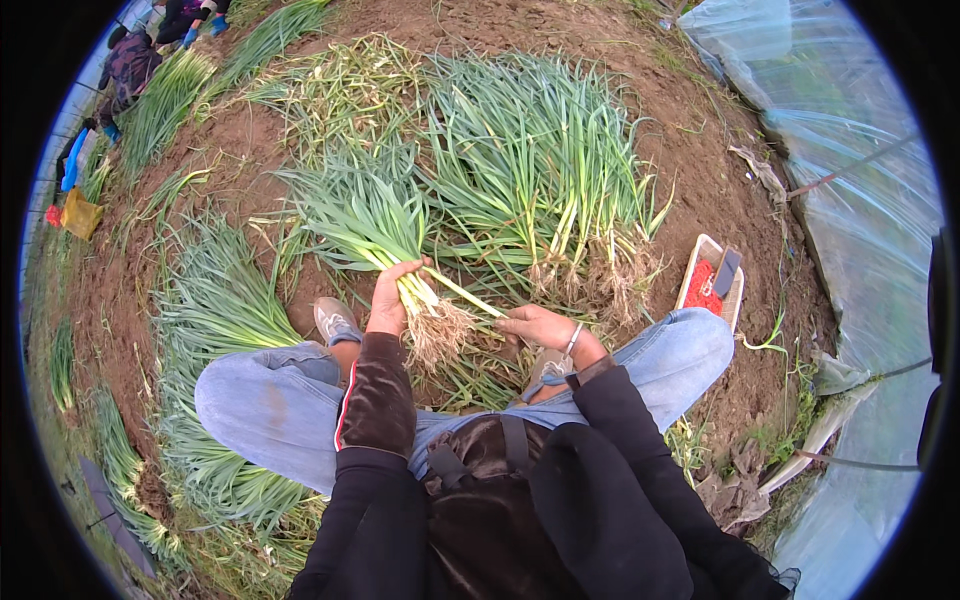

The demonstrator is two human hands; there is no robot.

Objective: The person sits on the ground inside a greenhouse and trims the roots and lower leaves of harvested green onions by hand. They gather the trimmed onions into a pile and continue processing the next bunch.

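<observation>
My left hand (394, 295) is closed around a bunch of green garlic plants (401, 247), just above their pale, stringy roots. Their long leaves point up and to the left. My right hand (538, 327) pinches the lower end of a single stalk (469, 292) that slants away from the bunch; a light bangle is on that wrist. Ahead and to the right lies a large pile of the same plants (540, 165), roots towards me. Another pile (217, 300) is spread on my left, partly hidden by my knee.
Beside my right knee stands a plastic basket (684, 283) with red ties (703, 289) and a phone (726, 272). Withered leaves (360, 90) lie on the soil ahead. Plastic sheeting (847, 165) runs along the right. Co-workers (129, 71) crouch at the far left near a yellow bag (81, 214).
</observation>
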